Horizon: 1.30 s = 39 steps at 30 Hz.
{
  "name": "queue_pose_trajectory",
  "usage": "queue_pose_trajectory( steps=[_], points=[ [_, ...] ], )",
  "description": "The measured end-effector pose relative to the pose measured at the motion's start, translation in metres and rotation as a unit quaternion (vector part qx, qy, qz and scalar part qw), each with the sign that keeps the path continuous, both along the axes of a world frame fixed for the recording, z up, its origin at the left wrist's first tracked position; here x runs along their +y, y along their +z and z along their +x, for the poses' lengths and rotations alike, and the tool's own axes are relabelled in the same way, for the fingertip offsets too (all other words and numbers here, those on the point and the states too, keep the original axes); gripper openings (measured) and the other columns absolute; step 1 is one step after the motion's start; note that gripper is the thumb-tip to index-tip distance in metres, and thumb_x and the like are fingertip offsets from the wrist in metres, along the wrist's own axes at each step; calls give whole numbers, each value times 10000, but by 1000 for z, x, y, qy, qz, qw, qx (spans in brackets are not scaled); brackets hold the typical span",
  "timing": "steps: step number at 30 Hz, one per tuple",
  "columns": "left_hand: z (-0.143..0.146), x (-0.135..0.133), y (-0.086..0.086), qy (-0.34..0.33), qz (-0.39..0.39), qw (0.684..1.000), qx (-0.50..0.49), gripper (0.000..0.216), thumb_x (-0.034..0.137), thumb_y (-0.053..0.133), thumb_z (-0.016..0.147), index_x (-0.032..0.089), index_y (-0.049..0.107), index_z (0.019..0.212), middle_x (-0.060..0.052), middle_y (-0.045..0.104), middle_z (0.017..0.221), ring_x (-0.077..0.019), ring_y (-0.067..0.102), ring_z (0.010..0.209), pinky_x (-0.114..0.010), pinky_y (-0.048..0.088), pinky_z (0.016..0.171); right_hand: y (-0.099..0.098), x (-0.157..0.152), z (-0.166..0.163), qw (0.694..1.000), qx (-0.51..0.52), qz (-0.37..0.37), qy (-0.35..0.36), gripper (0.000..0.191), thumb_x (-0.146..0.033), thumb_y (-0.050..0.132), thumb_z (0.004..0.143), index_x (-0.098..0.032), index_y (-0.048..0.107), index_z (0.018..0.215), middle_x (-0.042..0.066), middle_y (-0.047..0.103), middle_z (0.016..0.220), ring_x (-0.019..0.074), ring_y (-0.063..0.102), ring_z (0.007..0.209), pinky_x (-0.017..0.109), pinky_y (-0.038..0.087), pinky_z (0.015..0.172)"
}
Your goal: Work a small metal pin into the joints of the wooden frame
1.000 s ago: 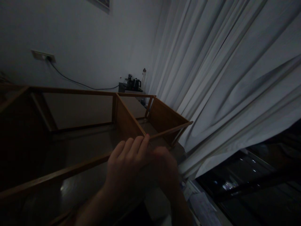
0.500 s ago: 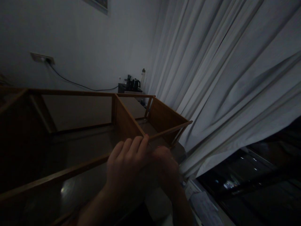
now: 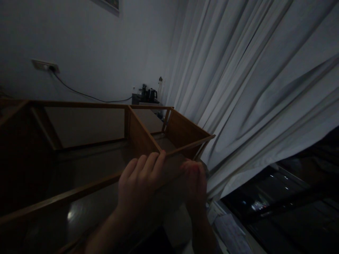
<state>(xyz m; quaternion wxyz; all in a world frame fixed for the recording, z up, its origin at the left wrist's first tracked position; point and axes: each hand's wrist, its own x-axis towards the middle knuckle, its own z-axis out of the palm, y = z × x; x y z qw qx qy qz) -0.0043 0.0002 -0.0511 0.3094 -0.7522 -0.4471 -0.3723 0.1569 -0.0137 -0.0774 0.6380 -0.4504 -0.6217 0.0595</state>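
A brown wooden shelf frame [image 3: 143, 135] lies on its side before me in a dim room, with a divider panel running toward me. My left hand [image 3: 137, 181] rests on the near front rail where the divider meets it, fingers curled over the wood. To its right, my right hand [image 3: 195, 185] sits against the same rail, fingers bent together. What lies under its fingers is too dark to make out.
White curtains [image 3: 251, 88] hang along the right, reaching down beside the frame. A small dark side table with a kettle [image 3: 149, 95] stands at the far wall. A wall socket [image 3: 43, 65] with a cable is at left. Papers [image 3: 229, 234] lie low right.
My right hand has shifted a little to the right and away from the left hand. My left hand stays on the rail. The view drifted slightly.
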Motion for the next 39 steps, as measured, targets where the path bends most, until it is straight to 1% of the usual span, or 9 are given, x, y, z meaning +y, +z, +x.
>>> queue_pose_trajectory(
  steps=[2,4,6,9,11,14,19,29,39],
  points=[
    [0,1,0,-2,2,1000,1,279,126,629,863,178,677,1133,-3,722,872,-186,580,688,-356,377,650,1,2,-4,1000,8,-22,-12,288,-359,343,1051,-241,536,874,-22,569,739,152,592,742,293,470,753],
    [0,1,0,0,2,1000,5,287,127,633,861,181,674,1140,1,720,865,-191,586,691,-357,381,654,2,3,-9,998,4,-51,-28,234,-367,384,1036,-236,553,942,-10,600,798,145,580,705,272,450,656],
    [0,1,0,3,1,1000,8,279,132,623,867,182,675,1137,0,720,858,-192,593,688,-355,383,650,3,5,-14,997,-11,-62,-44,177,-377,471,999,-230,569,1005,17,637,890,159,602,759,285,463,677],
    [0,0,1,4,0,1000,6,244,152,573,902,179,683,1118,-5,718,840,-190,602,675,-353,390,641,4,6,-21,993,-70,-25,-92,153,-366,589,937,-227,604,999,35,674,922,193,629,839,337,474,776],
    [0,0,2,4,-1,1000,5,250,153,539,917,178,683,1120,-6,719,835,-189,610,674,-351,396,636,3,7,-23,985,-120,10,-121,124,-340,596,934,-226,631,965,30,694,879,193,641,813,348,467,792],
    [0,0,1,4,7,1000,5,257,139,537,910,165,681,1121,-10,722,847,-191,613,670,-352,400,624,4,8,-27,975,-177,39,-128,128,-329,584,942,-225,657,952,27,717,854,184,652,769,341,457,775],
    [0,0,1,-8,3,1000,-2,261,146,584,880,146,681,1123,-20,724,870,-199,618,677,-358,405,621,11,7,-32,974,-181,-3,-138,166,-366,606,938,-216,650,997,43,729,908,208,664,831,356,448,809],
    [1,-2,3,-1,-5,1000,-2,277,145,625,854,155,678,1126,-5,726,867,-196,616,684,-358,426,625,19,7,-36,972,-178,-69,-138,150,-373,613,932,-224,625,937,31,700,852,220,640,818,351,427,783],
    [2,-1,2,0,-12,1000,-2,264,107,572,881,150,671,1122,-5,713,854,-194,601,692,-351,411,630,19,9,-42,966,-210,-63,-135,193,-370,478,992,-208,573,948,38,689,848,217,632,798,360,414,771]
  ],
)
